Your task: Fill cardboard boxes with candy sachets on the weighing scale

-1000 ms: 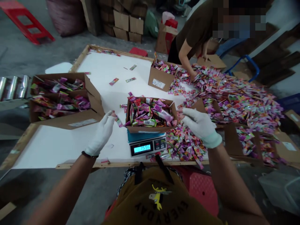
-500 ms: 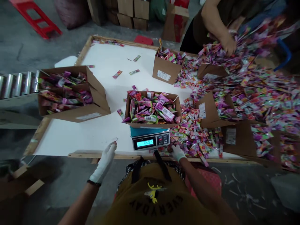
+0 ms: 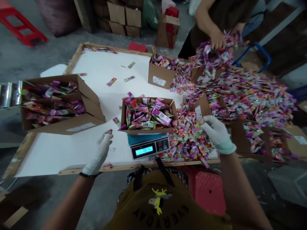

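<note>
My left hand (image 3: 102, 151), in a white glove with bare fingertips, is over the white table left of the scale, fingers loosely bent and nothing visible in them. My gloved right hand (image 3: 217, 134) hovers above loose candy packets (image 3: 185, 139), fingers bent together. A greenish packet shows at its fingertips; whether it is gripped is unclear. Between my hands, an open cardboard box (image 3: 148, 131) full of purple, pink and green packets sits on a digital scale (image 3: 150, 147). The scale's display is lit, its digits blurred.
A filled box (image 3: 83, 123) stands at the left by metal rollers (image 3: 9, 94). Another filled box (image 3: 159, 75) is at the far edge. Tilted boxes (image 3: 202, 107) lie in the packet heap at right. Across the table, a co-worker's hand (image 3: 217, 41) handles packets. A red stool (image 3: 209, 191) is below.
My right hand has risen from the near table edge and moved right over the loose packets. My left hand's fingers are more bent. The view has shifted; the co-worker has gathered up a bunch of packets.
</note>
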Tool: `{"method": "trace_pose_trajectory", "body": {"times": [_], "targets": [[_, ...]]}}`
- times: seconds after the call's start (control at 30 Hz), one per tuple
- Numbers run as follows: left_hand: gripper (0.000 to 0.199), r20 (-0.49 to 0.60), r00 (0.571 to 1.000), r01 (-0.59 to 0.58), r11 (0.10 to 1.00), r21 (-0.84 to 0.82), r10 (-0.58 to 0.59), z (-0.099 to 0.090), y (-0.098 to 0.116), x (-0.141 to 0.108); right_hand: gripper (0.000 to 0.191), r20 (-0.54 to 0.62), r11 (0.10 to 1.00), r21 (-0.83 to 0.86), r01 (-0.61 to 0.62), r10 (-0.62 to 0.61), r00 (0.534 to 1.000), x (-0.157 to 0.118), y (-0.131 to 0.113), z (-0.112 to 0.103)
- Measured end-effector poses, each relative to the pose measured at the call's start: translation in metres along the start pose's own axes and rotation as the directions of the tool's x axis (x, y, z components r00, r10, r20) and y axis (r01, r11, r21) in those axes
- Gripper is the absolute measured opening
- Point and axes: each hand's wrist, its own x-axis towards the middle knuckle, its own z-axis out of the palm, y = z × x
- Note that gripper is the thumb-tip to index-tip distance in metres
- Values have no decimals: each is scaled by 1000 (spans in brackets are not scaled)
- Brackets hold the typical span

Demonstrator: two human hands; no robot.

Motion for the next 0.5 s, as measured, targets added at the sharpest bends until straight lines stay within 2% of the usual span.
{"method": "trace_pose_trajectory", "body": {"times": [0.03, 0.1, 0.17, 0.2, 0.27, 0.3, 0.37, 0.4, 0.43, 0.5], "targets": [[63, 28, 1000, 4, 1000, 7, -4, 4, 1, -2, 32, -20, 991, 127, 44, -42, 999, 4, -27, 2], [65, 67, 997, 27, 999, 28, -29, 12, -3, -7, 37, 2, 962, 249, 116, -120, 993, 15, -72, 13], [67, 80, 995, 49, 998, 39, -52, 15, -12, -11, 44, 0, 944, 286, 164, -171, 985, 26, -92, 26], [67, 76, 995, 56, 998, 39, -59, 14, -18, -13, 46, -17, 945, 276, 177, -179, 984, 30, -90, 31], [65, 71, 994, 78, 996, 46, -81, 5, -31, -18, 44, -38, 970, 187, 153, -149, 988, 30, -64, 40], [63, 64, 993, 92, 994, 52, -95, -2, -38, -22, 40, -3, 990, 90, 107, -107, 994, 26, -43, 44], [59, 42, 991, 127, 989, 71, -131, -21, -52, -30, 31, 147, 986, -169, -14, 39, 988, 8, 6, 59], [57, 26, 988, 149, 985, 87, -151, -32, -60, -35, 26, 269, 943, -329, -53, 148, 952, -5, 31, 71], [55, 10, 985, 168, 980, 106, -170, -44, -67, -41, 19, 334, 912, -402, -78, 225, 915, -20, 53, 86], [52, -29, 984, 177, 969, 171, -175, -67, -81, -50, 12, 404, 858, -502, -112, 347, 846, -53, 89, 121]]}}
